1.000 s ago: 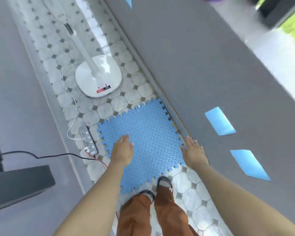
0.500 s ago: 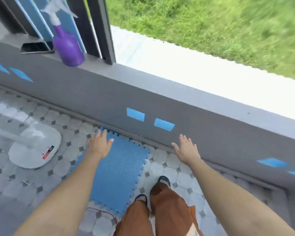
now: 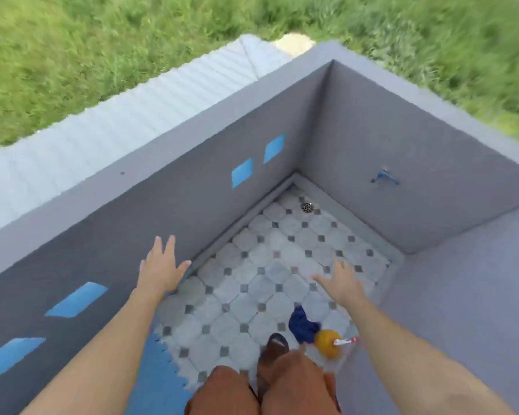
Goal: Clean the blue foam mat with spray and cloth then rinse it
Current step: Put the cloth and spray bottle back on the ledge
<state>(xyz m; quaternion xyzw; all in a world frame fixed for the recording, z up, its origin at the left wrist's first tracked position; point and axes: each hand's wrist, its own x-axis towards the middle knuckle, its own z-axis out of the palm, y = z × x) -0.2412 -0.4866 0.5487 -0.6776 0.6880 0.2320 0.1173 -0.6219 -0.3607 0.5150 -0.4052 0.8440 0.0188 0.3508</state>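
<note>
Your left hand (image 3: 161, 269) and right hand (image 3: 340, 283) both hover with fingers spread, holding nothing. The blue foam mat (image 3: 158, 375) lies near left on the tiled floor (image 3: 252, 265); what looks like a dark blue cloth (image 3: 301, 324) sits near right.

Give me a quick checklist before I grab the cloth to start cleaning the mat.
1. Left hand free: ok, fingers spread, holding nothing.
2. Right hand free: ok, open and empty.
3. Dark blue cloth within sight: ok, on the tiled floor by the foot.
4. Blue foam mat in view: ok, only an edge shows.
5. Spray bottle located: cannot tell, none in this view.
6. Tap for rinsing: ok, on the wall.
</note>
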